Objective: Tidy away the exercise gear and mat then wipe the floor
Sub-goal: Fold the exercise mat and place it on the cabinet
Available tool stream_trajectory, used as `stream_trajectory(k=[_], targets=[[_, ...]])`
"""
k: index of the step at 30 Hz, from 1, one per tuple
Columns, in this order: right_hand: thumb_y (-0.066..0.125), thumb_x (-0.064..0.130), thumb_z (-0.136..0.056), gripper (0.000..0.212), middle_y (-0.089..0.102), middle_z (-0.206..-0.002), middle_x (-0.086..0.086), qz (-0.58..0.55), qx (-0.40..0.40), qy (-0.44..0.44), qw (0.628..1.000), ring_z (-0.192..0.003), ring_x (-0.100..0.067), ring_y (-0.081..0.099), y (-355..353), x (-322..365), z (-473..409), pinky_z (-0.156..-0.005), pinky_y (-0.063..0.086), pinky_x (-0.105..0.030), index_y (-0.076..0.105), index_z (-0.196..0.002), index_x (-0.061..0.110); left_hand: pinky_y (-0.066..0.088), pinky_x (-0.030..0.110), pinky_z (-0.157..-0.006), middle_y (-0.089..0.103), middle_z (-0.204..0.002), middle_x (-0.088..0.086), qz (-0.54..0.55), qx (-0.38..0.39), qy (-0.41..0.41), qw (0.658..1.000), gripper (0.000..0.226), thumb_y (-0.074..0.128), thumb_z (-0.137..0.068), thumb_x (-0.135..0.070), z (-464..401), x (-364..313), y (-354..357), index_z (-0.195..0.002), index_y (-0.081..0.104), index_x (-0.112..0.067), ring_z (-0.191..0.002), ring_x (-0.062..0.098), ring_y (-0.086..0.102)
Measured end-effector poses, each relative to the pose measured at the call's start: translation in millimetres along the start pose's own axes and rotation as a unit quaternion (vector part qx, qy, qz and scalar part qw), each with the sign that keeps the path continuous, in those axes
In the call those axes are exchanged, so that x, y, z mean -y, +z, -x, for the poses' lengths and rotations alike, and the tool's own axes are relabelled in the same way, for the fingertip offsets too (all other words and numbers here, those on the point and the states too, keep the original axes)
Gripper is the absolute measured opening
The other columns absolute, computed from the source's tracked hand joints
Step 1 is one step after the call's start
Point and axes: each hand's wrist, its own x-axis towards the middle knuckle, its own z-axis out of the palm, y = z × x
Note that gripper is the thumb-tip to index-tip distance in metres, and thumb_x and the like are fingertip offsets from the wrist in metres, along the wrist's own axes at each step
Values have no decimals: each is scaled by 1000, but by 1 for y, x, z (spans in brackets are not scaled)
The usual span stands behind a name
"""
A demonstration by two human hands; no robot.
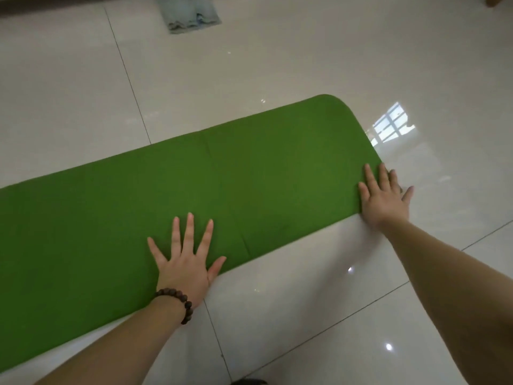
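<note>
My left hand [185,262], fingers spread flat and grasping nothing, presses the near long edge of the green mat [249,173], judged to pin it to the tiled floor [305,315]. My right hand [384,200], likewise flat, rests on the mat's near end corner, apparently ready to start rolling. Beyond the mat's far edge, well apart, lies a pale cloth [188,13].

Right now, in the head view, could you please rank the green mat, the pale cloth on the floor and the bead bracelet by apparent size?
1. Green mat, by far the largest.
2. Pale cloth; it lies farther off and is cut by the frame's top edge, so it is likely bigger than it looks.
3. Bead bracelet, smallest.
</note>
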Motion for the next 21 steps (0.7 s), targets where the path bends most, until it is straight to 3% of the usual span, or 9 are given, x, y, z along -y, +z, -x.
stream_trajectory(k=[2,3,5,8,10,12,15,18,21], targets=[[7,55,-97,58,-15,-159,-3,-9,-15,16,1000,-146,-23,-16,-3,27,12,-112,-7,-64,-9,-149,39,5,75,-103,15,-158,11,-5,5,-3,1000,73,5,-91,-70,0,1,0,-151,18,-30,-146,35,13],[8,58,-96,59,-20,-158,-3,1,-28,-22,999,-145,-23,-18,-1,47,24,-110,-11,-64,-12,-148,40,6,75,-103,14,-158,11,-5,8,-5,1000,74,4,-91,-70,1,1,0,-151,19,-30,-146,35,12],[9,63,-94,60,-24,-155,1,32,-41,-173,984,-145,-22,-20,11,95,59,-108,-16,-62,-15,-145,44,3,75,-105,9,-159,10,-7,13,-10,1000,77,-2,-90,-71,3,0,-3,-152,15,-29,-147,34,6],[4,67,-90,61,-10,-159,4,86,-20,-350,933,-147,-22,-10,37,144,105,-112,-8,-64,-5,-146,45,-5,70,-108,1,-160,7,1,11,-11,1000,79,-10,-86,-73,6,1,-5,-151,5,-32,-148,30,-2],[3,66,-91,59,-4,-160,6,84,-24,-335,938,-148,-21,-6,40,139,104,-114,-4,-60,-2,-146,45,-5,66,-110,3,-160,4,25,6,-10,1000,79,-9,-86,-72,8,3,-8,-151,8,-32,-148,28,2],[1,63,-92,57,-7,-160,6,60,-34,-239,969,-147,-19,-10,34,123,95,-116,-4,-56,-7,-146,47,-10,61,-112,-6,-160,0,43,4,-1,999,83,-16,-81,-72,10,9,-12,-151,2,-32,-148,23,-6],[2,60,-93,57,-17,-159,3,63,22,-144,987,-145,-21,-17,15,123,96,-116,-5,-57,-15,-145,46,-10,55,-116,-12,-161,-1,59,37,16,997,82,-13,-79,-71,18,20,-27,-152,-5,-34,-147,17,-13],[5,60,-94,57,-21,-157,2,59,35,-186,980,-145,-21,-19,-21,154,132,-115,-8,-55,-16,-146,44,-6,53,-118,-8,-162,-1,96,80,1,992,69,3,-90,-69,39,34,-61,-152,-5,-38,-148,17,-9],[6,59,-95,58,-21,-156,2,36,27,-214,976,-145,-20,-19,-71,175,180,-115,-8,-54,-14,-147,43,-4,54,-118,-9,-161,-1,110,94,-42,989,68,5,-92,-66,80,52,-116,-152,-7,-36,-148,19,-11]])
